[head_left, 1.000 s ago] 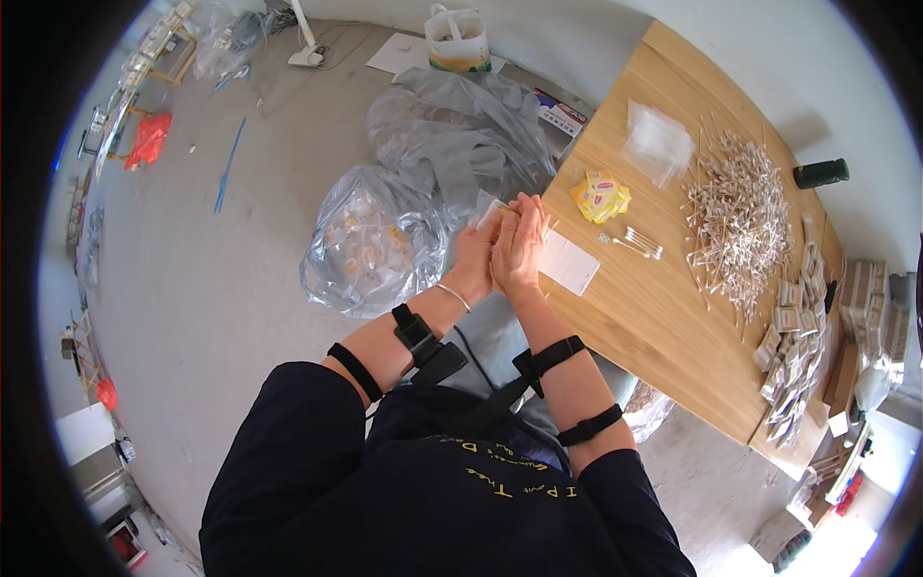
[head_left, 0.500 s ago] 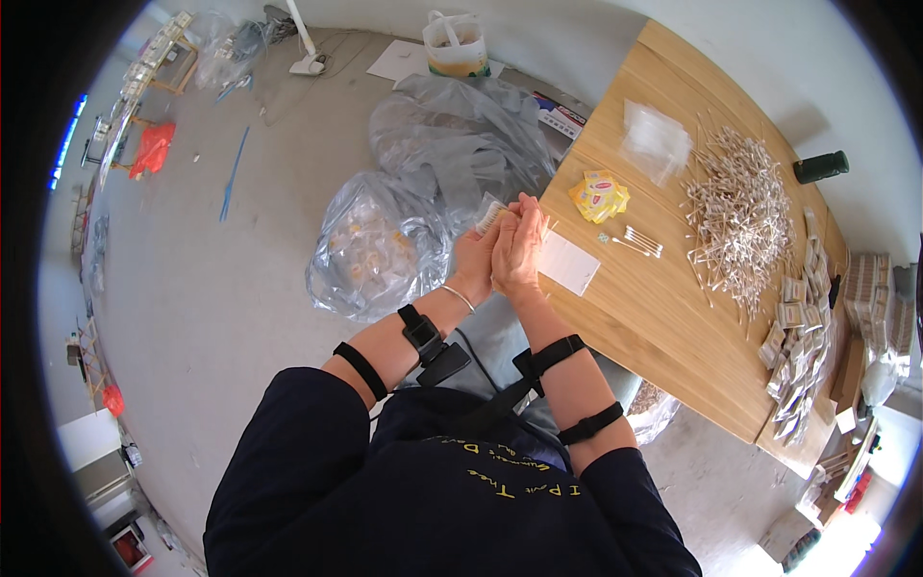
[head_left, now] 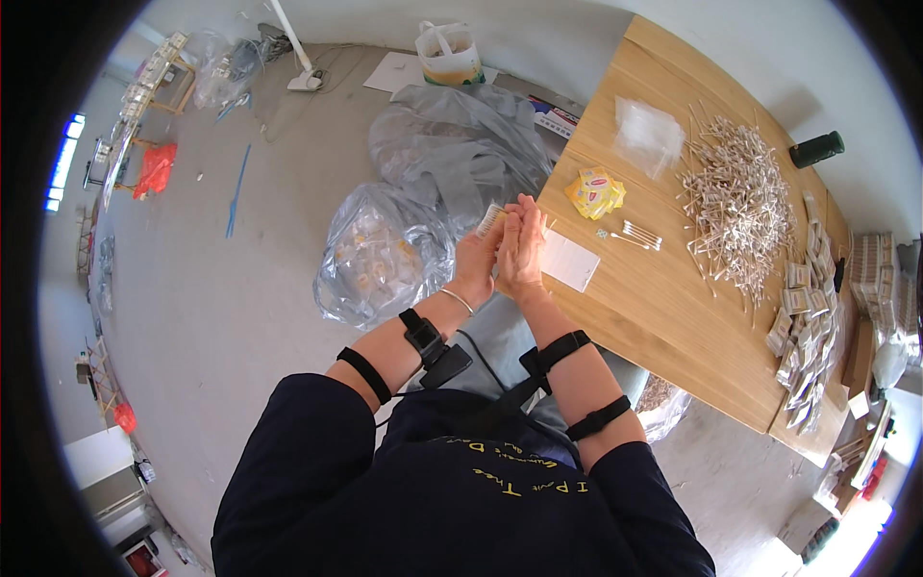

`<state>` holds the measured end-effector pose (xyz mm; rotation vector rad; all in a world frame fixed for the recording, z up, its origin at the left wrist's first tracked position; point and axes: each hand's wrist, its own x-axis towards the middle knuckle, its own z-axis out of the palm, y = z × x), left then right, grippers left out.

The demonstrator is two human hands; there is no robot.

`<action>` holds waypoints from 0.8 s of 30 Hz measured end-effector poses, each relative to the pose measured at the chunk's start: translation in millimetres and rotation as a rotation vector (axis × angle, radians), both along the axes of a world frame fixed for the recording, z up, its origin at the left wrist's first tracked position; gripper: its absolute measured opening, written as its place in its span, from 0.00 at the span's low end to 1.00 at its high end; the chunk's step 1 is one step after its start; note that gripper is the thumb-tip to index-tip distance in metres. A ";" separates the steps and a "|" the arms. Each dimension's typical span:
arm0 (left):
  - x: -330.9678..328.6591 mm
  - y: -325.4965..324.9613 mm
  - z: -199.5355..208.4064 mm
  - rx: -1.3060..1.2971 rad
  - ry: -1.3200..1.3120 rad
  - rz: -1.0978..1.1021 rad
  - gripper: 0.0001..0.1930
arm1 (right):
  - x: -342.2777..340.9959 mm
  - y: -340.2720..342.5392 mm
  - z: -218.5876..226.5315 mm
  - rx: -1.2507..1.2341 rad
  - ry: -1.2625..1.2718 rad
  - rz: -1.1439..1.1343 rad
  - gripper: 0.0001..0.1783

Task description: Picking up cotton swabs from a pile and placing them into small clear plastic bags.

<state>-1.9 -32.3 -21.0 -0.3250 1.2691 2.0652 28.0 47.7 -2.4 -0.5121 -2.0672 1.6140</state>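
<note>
My left hand (head_left: 475, 264) is closed round a small clear packet of cotton swabs (head_left: 491, 220), whose upper end sticks out above the fingers. Against it presses my right hand (head_left: 521, 250), fingers together, so that the lower part of the packet is hidden between the palms. Both hands are just off the table's left edge, beside a white card (head_left: 570, 261). Several loose cotton swabs (head_left: 641, 235) lie to the right of the card. Behind these is a small stack of yellow printed packets (head_left: 595, 193).
On the wooden table (head_left: 663, 332) are clear plastic bags (head_left: 647, 137), a large heap of cotton swabs (head_left: 735, 197) and many filled packets (head_left: 803, 322). A dark green cylinder (head_left: 817, 150) stands behind. Left of the table, a big clear sack (head_left: 370, 260) holds packets on the floor.
The hands stay pressed together round the packet, with only a slight shift of the fingers. The whole view has tilted a little; nothing on the table has visibly moved.
</note>
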 end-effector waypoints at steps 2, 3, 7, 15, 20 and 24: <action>10.5 8.7 10.7 0.037 0.028 0.076 0.13 | 1.4 0.0 2.0 0.061 0.032 -0.006 0.20; 12.1 10.9 11.5 0.037 0.029 0.076 0.13 | 3.2 -0.2 0.0 0.122 0.065 -0.010 0.20; 5.1 5.1 11.3 -0.069 0.039 0.029 0.13 | -3.6 0.1 -5.5 0.369 -0.024 -0.016 0.21; -40.7 -0.6 10.4 -0.182 0.024 -0.094 0.12 | -5.9 -6.0 -11.9 0.157 -0.037 -0.112 0.23; -44.1 9.2 15.7 -0.306 0.021 -0.133 0.12 | -3.4 -4.7 -10.0 0.201 -0.095 -0.079 0.25; -52.8 3.7 10.6 -0.264 0.060 -0.326 0.12 | -3.8 -6.7 -7.6 0.277 -0.153 -0.081 0.28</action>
